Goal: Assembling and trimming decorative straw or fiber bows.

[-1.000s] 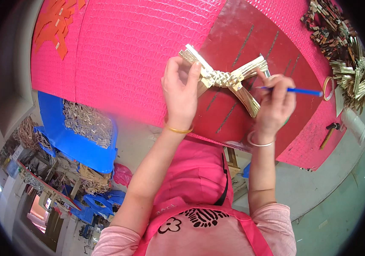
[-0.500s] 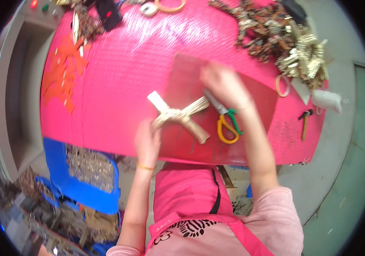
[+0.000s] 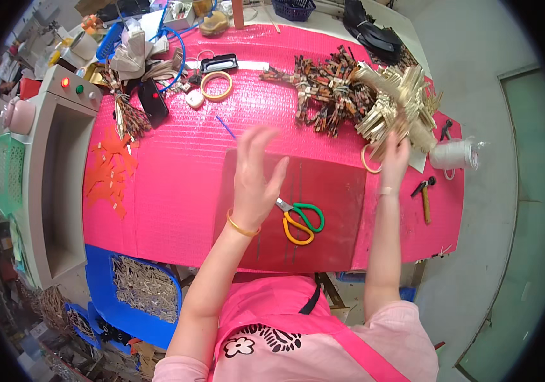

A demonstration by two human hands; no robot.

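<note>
My left hand (image 3: pixel 256 175) is raised over the dark red mat (image 3: pixel 333 239), empty, with fingers and thumb apart. Out to the right, my right hand (image 3: pixel 395 159) reaches the heap of gold strips (image 3: pixel 384 111) at the far side of the table. Its fingers close on a blurred cross of gold strips (image 3: pixel 406 92), which overlaps the heap, so its outline is partly lost. Scissors (image 3: pixel 298 223) with one yellow and one green handle lie on the mat, below and right of my left hand; their blades are mostly hidden behind it.
Brown patterned strip bundles (image 3: pixel 326 92) lie left of the gold heap. A small hammer (image 3: pixel 425 197) and a white spool (image 3: pixel 454 155) are at the right edge. Orange pieces (image 3: pixel 110 175) lie at left, near a grey machine (image 3: pixel 62 178). A blue bin (image 3: pixel 104 280) stands below.
The gold cross has left the mat and is at the heap with my right hand, which moved right. My left hand has let go and risen over the mat. The view has shifted, showing more behind.
</note>
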